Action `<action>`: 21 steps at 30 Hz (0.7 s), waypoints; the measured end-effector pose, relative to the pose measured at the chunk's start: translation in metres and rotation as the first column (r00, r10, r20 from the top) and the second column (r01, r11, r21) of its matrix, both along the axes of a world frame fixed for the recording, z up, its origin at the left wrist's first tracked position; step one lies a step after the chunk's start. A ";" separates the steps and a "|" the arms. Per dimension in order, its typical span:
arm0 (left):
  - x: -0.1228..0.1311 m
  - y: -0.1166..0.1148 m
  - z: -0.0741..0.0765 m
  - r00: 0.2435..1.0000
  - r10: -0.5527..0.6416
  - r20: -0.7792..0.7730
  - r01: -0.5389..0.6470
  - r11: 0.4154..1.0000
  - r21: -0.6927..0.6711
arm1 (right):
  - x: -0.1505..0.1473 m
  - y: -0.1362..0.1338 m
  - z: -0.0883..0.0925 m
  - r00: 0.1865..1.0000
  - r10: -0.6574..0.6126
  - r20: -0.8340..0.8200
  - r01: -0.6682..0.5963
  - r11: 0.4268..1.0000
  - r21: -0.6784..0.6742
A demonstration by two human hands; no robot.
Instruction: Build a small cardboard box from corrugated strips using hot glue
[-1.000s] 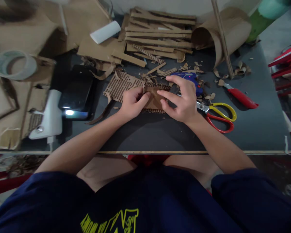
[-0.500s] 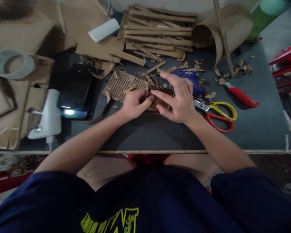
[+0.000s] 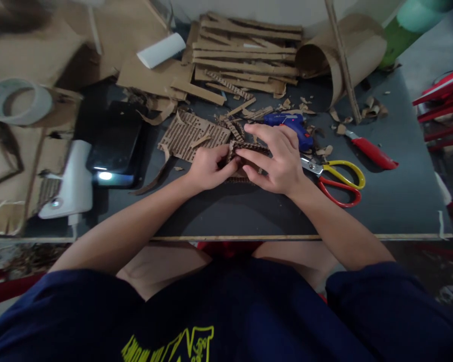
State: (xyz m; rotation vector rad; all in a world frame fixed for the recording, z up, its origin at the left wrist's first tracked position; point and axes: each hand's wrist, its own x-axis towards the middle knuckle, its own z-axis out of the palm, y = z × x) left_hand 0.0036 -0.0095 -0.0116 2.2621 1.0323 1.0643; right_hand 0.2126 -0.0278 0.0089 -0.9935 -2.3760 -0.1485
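A small, shallow cardboard box point(image 3: 239, 177) with corrugated edges lies between my two hands above the dark tabletop. My left hand point(image 3: 207, 166) pinches the box's left corner, thumb on the near side of the wall. My right hand point(image 3: 279, 163) covers the box's right end; one finger reaches to the left corner inside it, the thumb lies lower, and the index finger is raised off it. Part of the box is hidden under the right hand. Just behind lies a ridged piece of corrugated cardboard point(image 3: 192, 133), with a blue glue gun point(image 3: 296, 128) beyond the right hand.
Scissors point(image 3: 334, 176) and a red-handled knife point(image 3: 375, 152) lie to the right. Cardboard strips point(image 3: 245, 53) are stacked behind, beside a cardboard tube point(image 3: 357, 55). A black device point(image 3: 117, 141), a white gadget point(image 3: 71, 181) and a tape roll point(image 3: 41, 105) sit left.
The view has shifted slightly, so the table things appear a little further left and lower. Both hands keep nearly the same hold; the right raised finger has dipped slightly.
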 end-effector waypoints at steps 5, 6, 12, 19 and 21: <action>-0.001 -0.001 0.001 0.999 -0.033 0.014 0.033 0.999 -0.005 | 0.000 0.004 0.000 0.988 0.126 -0.094 -0.094 0.951 0.294; -0.001 -0.002 0.001 0.999 -0.042 0.016 0.042 0.999 -0.006 | 0.001 0.004 0.000 0.983 0.153 -0.101 -0.110 0.932 0.346; -0.002 -0.002 0.003 0.998 -0.067 0.016 0.067 0.998 -0.012 | 0.008 0.004 -0.003 0.996 0.089 0.021 -0.091 0.984 0.156; -0.001 0.001 0.002 0.998 -0.050 0.042 0.051 0.999 -0.010 | 0.009 0.005 -0.007 0.989 0.143 -0.042 -0.129 0.961 0.243; -0.001 0.001 0.002 0.997 -0.054 0.046 0.054 0.998 -0.010 | 0.008 0.005 -0.007 0.984 0.167 -0.062 -0.145 0.953 0.265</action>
